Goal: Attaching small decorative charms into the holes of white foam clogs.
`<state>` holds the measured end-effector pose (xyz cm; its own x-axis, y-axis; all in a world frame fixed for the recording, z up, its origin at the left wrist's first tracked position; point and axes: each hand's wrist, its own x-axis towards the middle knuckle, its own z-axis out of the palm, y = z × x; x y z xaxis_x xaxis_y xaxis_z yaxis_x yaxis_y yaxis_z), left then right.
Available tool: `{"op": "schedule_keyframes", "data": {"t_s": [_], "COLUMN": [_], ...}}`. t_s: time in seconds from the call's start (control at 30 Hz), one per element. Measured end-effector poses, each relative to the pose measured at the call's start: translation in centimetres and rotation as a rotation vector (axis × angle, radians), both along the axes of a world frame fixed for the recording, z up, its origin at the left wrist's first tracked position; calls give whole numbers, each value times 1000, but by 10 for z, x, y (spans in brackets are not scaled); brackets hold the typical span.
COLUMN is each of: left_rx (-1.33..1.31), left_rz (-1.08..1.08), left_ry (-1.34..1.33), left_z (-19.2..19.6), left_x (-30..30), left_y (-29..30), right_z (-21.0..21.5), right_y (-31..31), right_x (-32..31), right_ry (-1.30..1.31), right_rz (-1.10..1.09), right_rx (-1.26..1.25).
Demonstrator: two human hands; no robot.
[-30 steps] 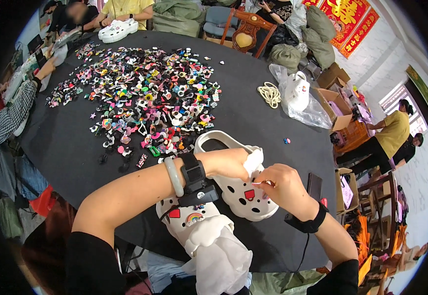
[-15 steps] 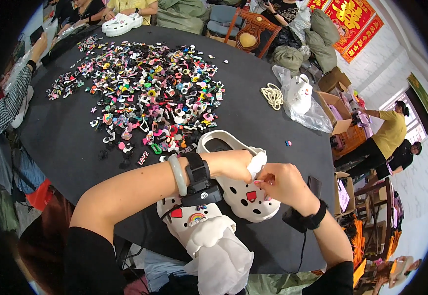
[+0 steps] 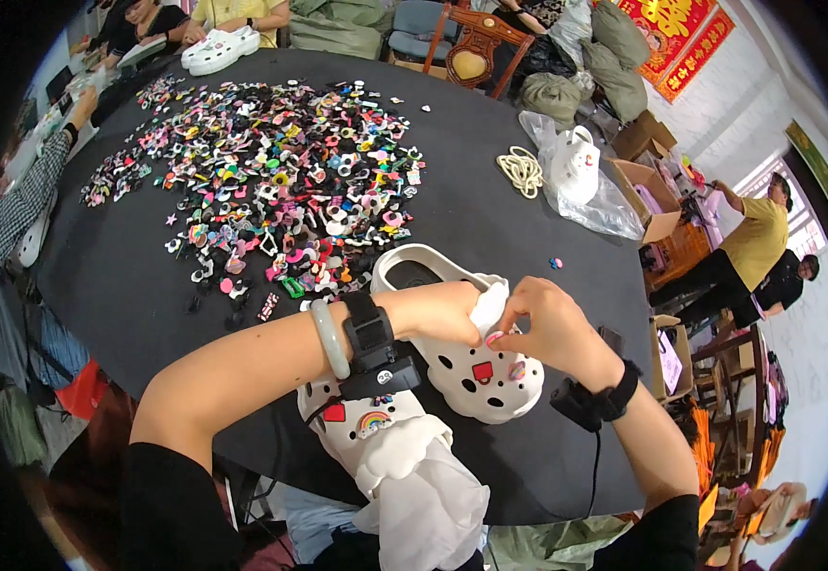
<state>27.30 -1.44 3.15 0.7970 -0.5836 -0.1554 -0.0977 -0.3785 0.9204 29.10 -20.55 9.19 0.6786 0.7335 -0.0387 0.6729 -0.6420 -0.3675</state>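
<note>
A white clog with holes over its toe lies on the black table, its heel strap pointing away from me. My left hand grips it at the foot opening, the fingers mostly hidden inside. My right hand is at the right side of its upper, thumb and fingers closed in a pinch; whatever is between them cannot be made out. A red bag-shaped charm and a pinkish charm sit on its toe. A second white clog, with a rainbow charm and white wrapping in it, lies under my left forearm.
A wide heap of mixed charms covers the table's far left. To the right are a coiled cream rope, a white clog on clear plastic and a lone small charm. Other people sit across the table; cardboard boxes stand at right.
My right hand has lifted slightly and shifted right, uncovering the pinkish charm on the clog's toe. My left hand keeps its grip. The whole view has shifted a little.
</note>
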Motion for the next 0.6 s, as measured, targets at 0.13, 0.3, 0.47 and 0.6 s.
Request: {"op": "schedule_keyframes", "data": {"t_s": [0.13,0.3,0.47,0.6], "left_rx": [32,53,41,54], "left_rz": [7,-5,-16,-8], "left_ry": [53,34,48,67], "left_z": [3,0,0,6], "left_x": [-3,1,2,1], "left_y": [-1,-4,-1,-1], "right_z": [-10,-19,-30,-31], "right_y": [-10,-14,-15,-20], "right_x": [19,22,17,9], "right_ry": [378,427,326,398], "right_rz": [-52,-55,-37,-141], "right_rx": [27,66,123,202]}}
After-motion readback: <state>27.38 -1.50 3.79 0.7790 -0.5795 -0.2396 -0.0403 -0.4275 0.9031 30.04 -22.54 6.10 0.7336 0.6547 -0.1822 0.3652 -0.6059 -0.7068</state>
